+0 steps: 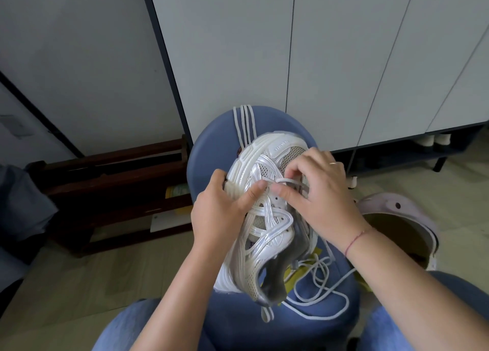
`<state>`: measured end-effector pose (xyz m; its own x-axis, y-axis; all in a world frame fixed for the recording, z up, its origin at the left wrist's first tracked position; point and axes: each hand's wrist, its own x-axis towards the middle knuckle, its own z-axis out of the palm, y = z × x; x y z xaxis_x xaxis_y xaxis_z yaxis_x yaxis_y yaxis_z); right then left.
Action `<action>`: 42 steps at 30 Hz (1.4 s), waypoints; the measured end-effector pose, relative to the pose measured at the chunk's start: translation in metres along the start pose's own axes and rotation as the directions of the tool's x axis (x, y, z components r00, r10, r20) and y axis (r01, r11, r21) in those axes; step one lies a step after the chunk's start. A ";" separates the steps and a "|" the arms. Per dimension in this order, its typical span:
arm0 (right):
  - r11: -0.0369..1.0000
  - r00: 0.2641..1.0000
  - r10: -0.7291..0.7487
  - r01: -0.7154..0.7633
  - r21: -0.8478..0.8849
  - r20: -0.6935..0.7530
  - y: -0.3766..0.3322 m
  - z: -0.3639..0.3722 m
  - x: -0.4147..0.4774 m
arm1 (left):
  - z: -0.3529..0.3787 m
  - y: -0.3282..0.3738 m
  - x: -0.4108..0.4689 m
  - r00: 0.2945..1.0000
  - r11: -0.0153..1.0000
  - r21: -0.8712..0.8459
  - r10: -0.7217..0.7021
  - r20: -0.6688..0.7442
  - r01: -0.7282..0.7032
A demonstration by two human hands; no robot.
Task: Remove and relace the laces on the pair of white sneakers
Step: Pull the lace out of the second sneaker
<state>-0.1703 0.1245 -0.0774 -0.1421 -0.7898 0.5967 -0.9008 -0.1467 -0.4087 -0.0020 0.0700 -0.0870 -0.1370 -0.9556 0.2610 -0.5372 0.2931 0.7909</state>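
Observation:
A white and silver sneaker [267, 226] lies tilted on its side on a round blue stool [211, 149], toe pointing away from me. My left hand [222, 207] grips the sneaker's sole edge, thumb pressed on the upper near the eyelets. My right hand [317, 192] pinches a white lace [289, 181] where it crosses the lowest eyelets near the toe. The lace's loose length [322, 289] lies coiled on the stool by the heel. The other sneaker of the pair is not visible.
White cabinet doors [330, 59] stand behind the stool. A dark wooden rack [111, 181] sits on the floor to the left. A pale clog [397, 218] lies on the floor at right. My knees in blue jeans [127, 327] flank the stool.

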 end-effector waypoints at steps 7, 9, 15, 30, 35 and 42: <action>0.720 0.966 0.260 -0.208 0.662 0.021 -0.006 -0.017 0.007 | -0.002 -0.003 0.003 1.000 1.000 -0.019 -0.011 0.014 0.011; 0.598 0.906 0.422 -0.277 0.752 -0.003 0.005 -0.022 0.009 | -0.004 -0.006 0.003 0.999 0.996 -0.081 -0.045 0.018 0.046; 0.499 0.815 0.498 -0.548 0.671 0.296 0.008 -0.011 0.003 | -0.009 -0.007 0.008 0.954 0.796 -0.525 -0.250 0.167 0.300; 0.128 0.889 0.410 -0.277 0.952 0.204 0.008 -0.019 0.012 | -0.009 -0.003 0.008 0.937 0.708 -0.614 -0.273 0.217 0.348; -0.431 0.781 0.494 -0.162 0.888 0.382 0.022 -0.048 0.019 | -0.011 -0.005 0.010 0.922 0.670 -0.636 -0.326 0.211 0.382; 0.614 0.863 0.441 -0.491 0.618 0.248 -0.001 -0.020 0.009 | -0.004 0.001 0.006 0.934 0.702 -0.616 -0.281 0.221 0.356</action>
<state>-0.1786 0.1299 -0.0579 -0.4177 -0.8938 0.1634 -0.2301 -0.0699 -0.9707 0.0002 0.0647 -0.0825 -0.1609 -0.9819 -0.1001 0.0868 -0.1151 0.9896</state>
